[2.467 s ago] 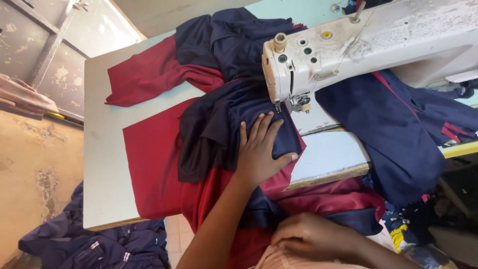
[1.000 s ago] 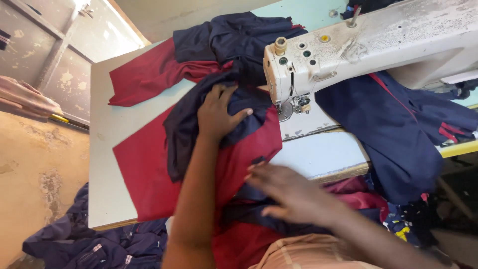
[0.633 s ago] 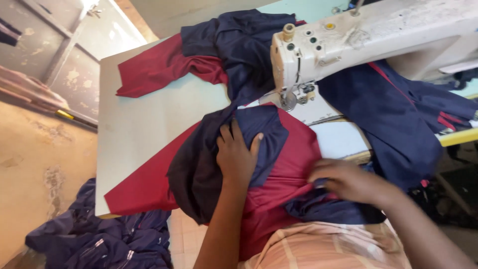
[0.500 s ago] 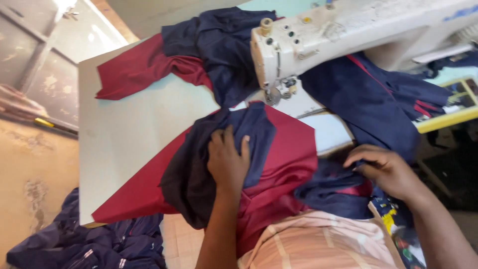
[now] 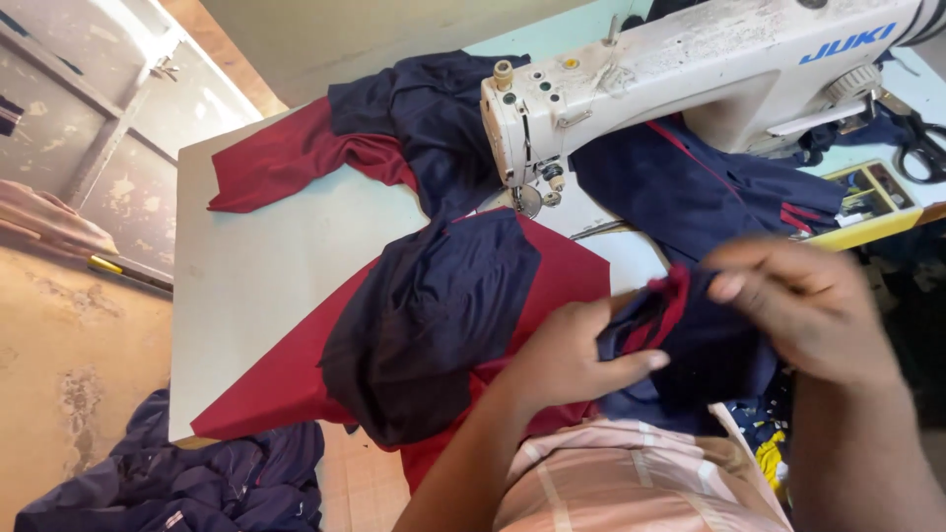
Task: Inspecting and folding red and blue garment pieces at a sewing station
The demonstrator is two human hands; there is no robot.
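A white sewing machine [image 5: 680, 74] stands at the back of a pale table [image 5: 266, 266]. In front of its needle lies a maroon and navy garment [image 5: 443, 305], folded over itself. My left hand [image 5: 572, 360] and my right hand [image 5: 803, 305] both grip a smaller navy fabric piece with a maroon edge [image 5: 690, 340], lifted just above my lap at the table's near edge. My right hand pinches its top edge; my left hand holds its left side.
Another maroon and navy garment [image 5: 374, 138] lies behind the machine head. Navy cloth [image 5: 709, 192] is heaped under the machine arm. Black scissors [image 5: 921, 148] and a yellow tray [image 5: 867, 202] sit at the right. A navy clothes pile [image 5: 177, 483] lies on the floor.
My left hand has left the big garment on the table and come right to the small navy piece. My right hand has lifted that piece up from the lap.
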